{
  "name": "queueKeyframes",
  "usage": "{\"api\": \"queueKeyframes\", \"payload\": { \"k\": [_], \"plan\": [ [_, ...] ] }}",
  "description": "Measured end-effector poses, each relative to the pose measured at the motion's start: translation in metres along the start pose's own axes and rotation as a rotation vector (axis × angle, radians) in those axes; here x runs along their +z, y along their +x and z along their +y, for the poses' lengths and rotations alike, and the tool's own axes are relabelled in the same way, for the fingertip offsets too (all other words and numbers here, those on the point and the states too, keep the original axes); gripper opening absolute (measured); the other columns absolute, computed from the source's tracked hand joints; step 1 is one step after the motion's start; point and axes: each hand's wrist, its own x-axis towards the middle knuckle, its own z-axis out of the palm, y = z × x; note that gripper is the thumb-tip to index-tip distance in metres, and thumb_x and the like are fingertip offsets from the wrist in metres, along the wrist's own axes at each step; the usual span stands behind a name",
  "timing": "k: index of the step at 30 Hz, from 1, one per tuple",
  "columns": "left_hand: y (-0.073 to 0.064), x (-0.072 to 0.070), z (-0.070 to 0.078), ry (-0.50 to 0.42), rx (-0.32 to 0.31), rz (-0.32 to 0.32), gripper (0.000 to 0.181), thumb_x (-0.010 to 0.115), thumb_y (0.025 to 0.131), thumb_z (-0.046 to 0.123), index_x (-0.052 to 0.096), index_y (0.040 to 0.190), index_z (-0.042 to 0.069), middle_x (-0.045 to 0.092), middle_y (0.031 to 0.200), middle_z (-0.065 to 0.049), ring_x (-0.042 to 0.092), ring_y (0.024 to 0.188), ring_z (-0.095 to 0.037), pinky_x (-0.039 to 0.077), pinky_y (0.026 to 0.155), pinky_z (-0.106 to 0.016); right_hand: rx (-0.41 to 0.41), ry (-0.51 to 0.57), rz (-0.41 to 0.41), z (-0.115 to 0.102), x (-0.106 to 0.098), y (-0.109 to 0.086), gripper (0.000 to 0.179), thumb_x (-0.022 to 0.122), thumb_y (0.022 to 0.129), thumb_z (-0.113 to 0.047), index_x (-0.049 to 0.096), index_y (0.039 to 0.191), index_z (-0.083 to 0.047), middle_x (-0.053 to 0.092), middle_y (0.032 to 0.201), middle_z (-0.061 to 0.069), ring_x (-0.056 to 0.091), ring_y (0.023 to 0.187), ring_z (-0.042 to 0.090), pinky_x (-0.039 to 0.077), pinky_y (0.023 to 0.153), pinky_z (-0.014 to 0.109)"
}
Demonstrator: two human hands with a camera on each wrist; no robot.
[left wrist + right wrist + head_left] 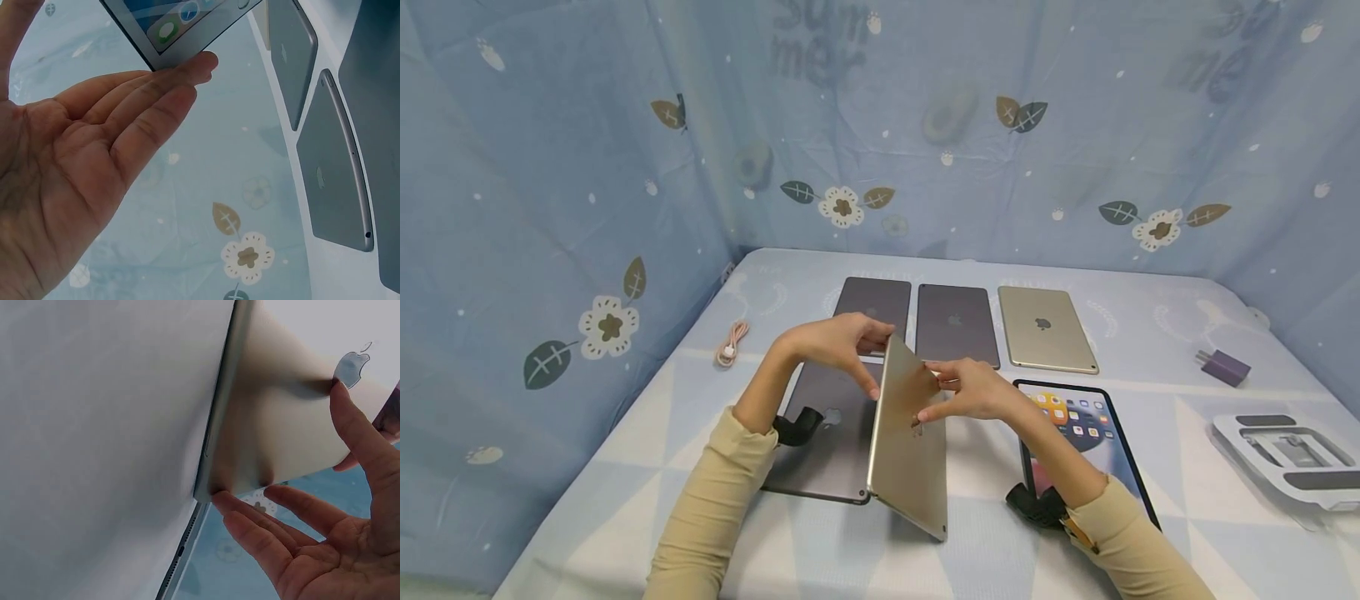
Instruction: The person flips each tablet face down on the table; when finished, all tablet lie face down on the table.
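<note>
A gold tablet (pixel 910 450) stands tilted on edge between the two hands, its back toward the right hand. My left hand (pixel 842 350) touches its far upper corner with nearly straight fingers, and the thumb points down beside the screen side. In the left wrist view, those fingertips lie along the corner below a lit screen (pixel 169 22) with app icons. From the right, my right hand (pixel 966 390) touches the back: thumb by the logo (pixel 352 369), extended fingertips near the edge. Beside it on the left lies a dark grey tablet (pixel 820 433), back up.
Two grey tablets (pixel 955 321) and a gold one (pixel 1045 329) lie back up behind. Under the right forearm is a tablet (pixel 1078 433) with its screen lit. A coiled cable (pixel 731 343) lies left; a purple charger (pixel 1223 367) and a folded stand (pixel 1292 458) sit right.
</note>
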Motion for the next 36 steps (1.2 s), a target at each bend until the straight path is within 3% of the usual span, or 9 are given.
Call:
{"api": "queueKeyframes", "payload": {
  "k": [5, 10, 17, 27, 36],
  "plan": [
    [0.001, 0.0, -0.004, 0.041, -0.01, -0.021, 0.098, 0.085, 0.071, 0.008, 0.026, 0.146, -0.012, 0.043, 0.146, -0.023, 0.045, 0.135, -0.031, 0.037, 0.111, -0.041, 0.008, -0.082, -0.001, -0.002, 0.0, -0.001, 0.084, 0.081, 0.074, -0.043, 0.048, 0.141, -0.005, 0.051, 0.141, 0.019, 0.054, 0.124, 0.041, 0.048, 0.098, 0.05],
    [0.005, 0.002, -0.007, 0.076, -0.01, -0.016, 0.096, 0.086, 0.069, 0.012, 0.031, 0.144, -0.01, 0.047, 0.144, -0.02, 0.047, 0.133, -0.028, 0.04, 0.11, -0.037, 0.029, -0.074, -0.02, -0.001, -0.003, -0.002, 0.085, 0.081, 0.074, -0.041, 0.046, 0.143, -0.005, 0.051, 0.14, 0.023, 0.056, 0.12, 0.042, 0.051, 0.094, 0.049],
    [0.013, 0.009, -0.007, 0.152, 0.04, -0.025, 0.08, 0.088, 0.068, 0.017, 0.049, 0.134, -0.006, 0.06, 0.131, -0.014, 0.054, 0.128, -0.026, 0.042, 0.108, -0.037, 0.056, -0.125, -0.032, 0.004, -0.009, -0.003, 0.084, 0.082, 0.072, -0.042, 0.049, 0.14, -0.005, 0.053, 0.137, 0.026, 0.056, 0.121, 0.041, 0.052, 0.092, 0.048],
    [0.028, 0.024, -0.012, 0.197, 0.068, -0.034, 0.078, 0.088, 0.068, 0.02, 0.051, 0.133, -0.003, 0.061, 0.132, -0.012, 0.053, 0.129, -0.023, 0.041, 0.109, -0.031, 0.099, -0.212, -0.033, 0.007, -0.018, -0.01, 0.081, 0.085, 0.069, -0.04, 0.056, 0.134, -0.001, 0.057, 0.133, 0.023, 0.056, 0.119, 0.038, 0.053, 0.088, 0.047],
    [0.04, 0.041, -0.014, 0.303, 0.02, -0.028, 0.076, 0.09, 0.065, 0.027, 0.055, 0.129, 0.003, 0.062, 0.131, -0.008, 0.054, 0.128, -0.023, 0.041, 0.109, -0.033, 0.18, -0.261, -0.009, 0.007, -0.018, -0.016, 0.079, 0.089, 0.063, -0.037, 0.06, 0.127, 0.0, 0.058, 0.128, 0.022, 0.059, 0.109, 0.035, 0.057, 0.08, 0.046]
  ]
}}
